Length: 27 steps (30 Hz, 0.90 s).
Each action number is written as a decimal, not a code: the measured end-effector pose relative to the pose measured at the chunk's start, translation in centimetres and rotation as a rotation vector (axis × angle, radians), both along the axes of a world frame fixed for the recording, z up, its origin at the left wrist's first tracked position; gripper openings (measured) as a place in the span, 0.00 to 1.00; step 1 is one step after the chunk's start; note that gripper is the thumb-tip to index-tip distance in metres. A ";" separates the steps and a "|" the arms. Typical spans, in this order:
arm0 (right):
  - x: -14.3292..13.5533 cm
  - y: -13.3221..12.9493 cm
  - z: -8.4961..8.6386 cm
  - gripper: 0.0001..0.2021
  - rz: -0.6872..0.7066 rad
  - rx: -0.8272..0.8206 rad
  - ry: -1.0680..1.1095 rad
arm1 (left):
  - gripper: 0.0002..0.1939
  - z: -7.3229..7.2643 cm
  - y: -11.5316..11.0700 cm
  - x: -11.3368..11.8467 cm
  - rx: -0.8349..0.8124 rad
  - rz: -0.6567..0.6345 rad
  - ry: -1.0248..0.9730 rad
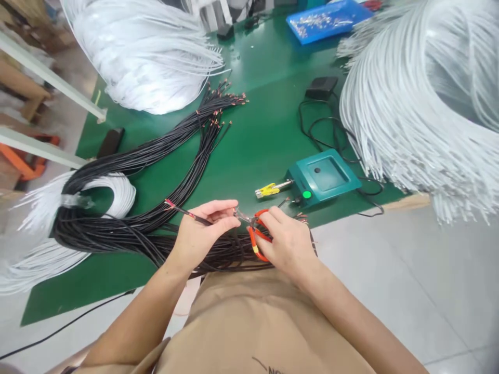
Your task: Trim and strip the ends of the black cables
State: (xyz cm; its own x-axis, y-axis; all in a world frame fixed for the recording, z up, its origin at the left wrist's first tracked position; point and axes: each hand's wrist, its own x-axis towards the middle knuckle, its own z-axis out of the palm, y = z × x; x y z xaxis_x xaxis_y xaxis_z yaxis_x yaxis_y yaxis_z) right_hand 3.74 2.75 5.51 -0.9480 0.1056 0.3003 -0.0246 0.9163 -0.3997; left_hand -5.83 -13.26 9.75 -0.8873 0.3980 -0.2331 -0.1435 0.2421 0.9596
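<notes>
Head view. Left hand (202, 231) pinches one black wire (187, 213) near its end, fingers closed on it, above the desk (253, 140) edge. Right hand (286, 244) grips orange-handled pliers (257, 236), closed round the handles; tips meet the wire end between the hands. Black wire bundle (156, 171) lies looped across the desk and under both hands. White wire coils (421, 98) sit right and far left. Teal box (323, 176) just beyond the right hand, yellow clip (267, 190) beside it. Blue tray (325, 19) at far edge.

Step, as judged: working a single wire end with the pliers. Next calls for a steady pinch and exact tip placement.
</notes>
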 end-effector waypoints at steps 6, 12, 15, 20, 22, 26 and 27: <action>0.7 0.3 -0.2 0.08 -0.013 0.095 0.087 | 0.15 0.1 0.2 0.4 0.005 -0.028 0.009; 0.8 0.5 -0.6 0.06 -0.009 0.086 0.115 | 0.15 0.0 0.3 0.2 0.050 -0.059 -0.027; 0.7 0.5 -0.6 0.07 -0.007 0.090 0.130 | 0.15 -0.1 0.3 0.2 0.077 -0.066 -0.058; 0.6 0.6 -0.3 0.11 0.004 0.134 0.136 | 0.15 -0.3 0.3 0.0 0.091 -0.054 -0.098; 0.6 0.7 -0.3 0.12 0.005 0.140 0.142 | 0.16 -0.4 0.4 -0.1 0.100 -0.053 -0.103; 0.5 0.9 -0.7 0.13 0.014 0.081 0.135 | 0.15 -0.3 0.5 -0.2 0.147 -0.040 -0.127; 0.4 0.9 -0.7 0.13 0.011 0.029 0.130 | 0.15 -0.3 0.5 -0.3 0.160 -0.032 -0.132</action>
State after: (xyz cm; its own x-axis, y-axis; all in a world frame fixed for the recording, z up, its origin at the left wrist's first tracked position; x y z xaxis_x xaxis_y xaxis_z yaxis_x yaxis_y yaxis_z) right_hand 4.11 3.67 4.81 -0.9021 0.0845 0.4231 -0.0848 0.9267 -0.3660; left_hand -6.11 -12.74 9.43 -0.8397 0.4665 -0.2780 -0.2652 0.0944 0.9596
